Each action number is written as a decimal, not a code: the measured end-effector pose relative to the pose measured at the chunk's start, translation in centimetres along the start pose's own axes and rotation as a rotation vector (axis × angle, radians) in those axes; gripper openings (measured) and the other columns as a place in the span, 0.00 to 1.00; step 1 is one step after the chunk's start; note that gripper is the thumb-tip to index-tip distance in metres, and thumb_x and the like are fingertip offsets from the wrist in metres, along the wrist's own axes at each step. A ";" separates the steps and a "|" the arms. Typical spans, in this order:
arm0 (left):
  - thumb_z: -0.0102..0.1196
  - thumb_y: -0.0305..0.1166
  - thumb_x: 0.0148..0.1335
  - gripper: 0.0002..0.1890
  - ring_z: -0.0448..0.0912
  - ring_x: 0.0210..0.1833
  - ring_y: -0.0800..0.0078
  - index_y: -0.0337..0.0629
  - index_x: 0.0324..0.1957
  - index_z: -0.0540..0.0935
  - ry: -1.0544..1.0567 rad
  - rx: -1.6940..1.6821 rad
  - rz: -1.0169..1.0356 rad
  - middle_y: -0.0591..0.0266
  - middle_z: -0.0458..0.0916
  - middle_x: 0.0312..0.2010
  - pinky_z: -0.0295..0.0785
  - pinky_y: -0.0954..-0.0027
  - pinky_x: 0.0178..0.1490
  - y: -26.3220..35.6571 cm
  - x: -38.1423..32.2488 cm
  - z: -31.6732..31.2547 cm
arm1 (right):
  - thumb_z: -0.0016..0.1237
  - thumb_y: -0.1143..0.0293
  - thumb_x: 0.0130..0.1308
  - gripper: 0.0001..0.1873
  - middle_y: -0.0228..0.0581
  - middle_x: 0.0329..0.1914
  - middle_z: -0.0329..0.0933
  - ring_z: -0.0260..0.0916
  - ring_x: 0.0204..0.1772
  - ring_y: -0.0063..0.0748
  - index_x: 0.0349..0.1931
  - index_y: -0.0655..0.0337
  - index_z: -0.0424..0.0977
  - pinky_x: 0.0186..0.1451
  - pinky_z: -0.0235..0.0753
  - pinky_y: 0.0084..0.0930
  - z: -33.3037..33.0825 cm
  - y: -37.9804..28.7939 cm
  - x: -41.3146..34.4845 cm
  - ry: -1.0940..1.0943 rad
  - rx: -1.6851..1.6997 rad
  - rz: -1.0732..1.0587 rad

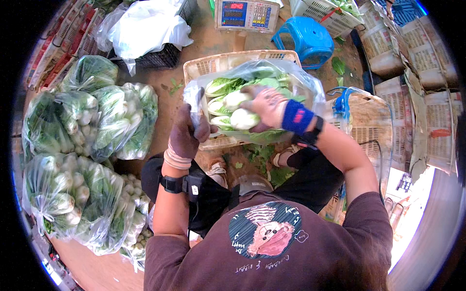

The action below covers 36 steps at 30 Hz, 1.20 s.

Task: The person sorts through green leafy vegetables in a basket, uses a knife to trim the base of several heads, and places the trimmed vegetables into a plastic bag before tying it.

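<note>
An open clear plastic bag (309,87) lies in a beige plastic crate (214,63) before me. Inside the bag are several heads of leafy greens (222,87) with thick white stems, their pale ends mostly toward the middle. My left hand (189,125), in a dark-palmed work glove, grips the bag's left edge between fingers and thumb. My right hand (267,105), in a similar glove with a blue wristband, is inside the bag with its fingers around the white stem end of one head (244,119); motion blurs it a little.
Filled bags of greens (116,116) are piled at the left. A digital scale (247,16) stands beyond the crate, beside a blue plastic stool (307,40). A black crate (156,58) holds white plastic bags (145,29). Another beige crate (369,120) stands at right; loose leaves lie on the floor.
</note>
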<state>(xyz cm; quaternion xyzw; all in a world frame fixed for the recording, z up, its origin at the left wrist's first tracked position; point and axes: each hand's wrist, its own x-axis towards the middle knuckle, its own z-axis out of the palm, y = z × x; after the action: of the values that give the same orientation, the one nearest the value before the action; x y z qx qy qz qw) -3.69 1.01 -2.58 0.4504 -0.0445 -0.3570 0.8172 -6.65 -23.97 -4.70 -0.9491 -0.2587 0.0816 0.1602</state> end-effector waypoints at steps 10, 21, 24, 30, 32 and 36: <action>0.36 0.34 0.66 0.24 0.56 0.15 0.88 0.39 0.64 0.60 0.018 0.213 0.006 0.81 0.55 0.13 0.68 0.79 0.30 -0.6 -0.9 -0.6 | 0.55 0.52 0.46 0.33 0.51 0.65 0.55 0.49 0.68 0.53 0.55 0.49 0.67 0.68 0.46 0.55 15.4 -0.6 8.6 -0.075 -0.089 0.063; 0.40 0.32 0.64 0.25 0.58 0.16 0.89 0.34 0.63 0.60 -0.005 0.234 0.102 0.82 0.57 0.14 0.67 0.80 0.32 -0.3 -0.5 0.4 | 0.58 0.44 0.41 0.46 0.44 0.71 0.43 0.39 0.72 0.55 0.64 0.32 0.53 0.65 0.44 0.61 14.1 0.7 7.6 -0.235 -0.126 -0.023; 0.48 0.50 0.60 0.35 0.56 0.17 0.86 0.33 0.61 0.61 -0.073 0.181 -0.074 0.79 0.58 0.15 0.64 0.77 0.34 -0.6 -0.5 1.2 | 0.58 0.46 0.44 0.46 0.42 0.73 0.36 0.35 0.73 0.54 0.65 0.28 0.50 0.67 0.42 0.61 16.9 2.0 7.6 -0.330 -0.160 0.043; 0.39 0.52 0.64 0.32 0.52 0.13 0.87 0.36 0.60 0.64 0.142 0.305 0.141 0.80 0.54 0.11 0.63 0.80 0.29 0.7 0.6 0.6 | 0.49 0.37 0.48 0.42 0.48 0.71 0.43 0.39 0.73 0.53 0.64 0.35 0.55 0.66 0.44 0.62 12.4 1.5 8.0 -0.223 -0.105 0.008; 0.38 0.52 0.64 0.31 0.52 0.13 0.87 0.36 0.59 0.66 0.157 0.280 0.093 0.79 0.54 0.10 0.62 0.80 0.28 1.0 0.7 0.5 | 0.43 0.33 0.50 0.40 0.50 0.69 0.47 0.48 0.69 0.54 0.62 0.37 0.58 0.64 0.50 0.59 8.4 3.2 6.1 -0.128 -0.158 0.253; 0.45 0.45 0.63 0.25 0.53 0.12 0.86 0.41 0.58 0.70 0.306 0.361 0.012 0.78 0.56 0.12 0.59 0.81 0.24 0.9 1.3 0.5 | 0.46 0.40 0.54 0.32 0.52 0.61 0.61 0.65 0.57 0.52 0.57 0.43 0.64 0.58 0.63 0.46 -3.6 6.6 -3.5 0.084 -0.165 0.878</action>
<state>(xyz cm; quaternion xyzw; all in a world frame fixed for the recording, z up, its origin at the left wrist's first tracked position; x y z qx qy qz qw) -2.40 0.19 -1.91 0.6378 0.0144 -0.2660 0.7227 -5.75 -32.10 -3.39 -0.9811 0.1696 0.0824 0.0443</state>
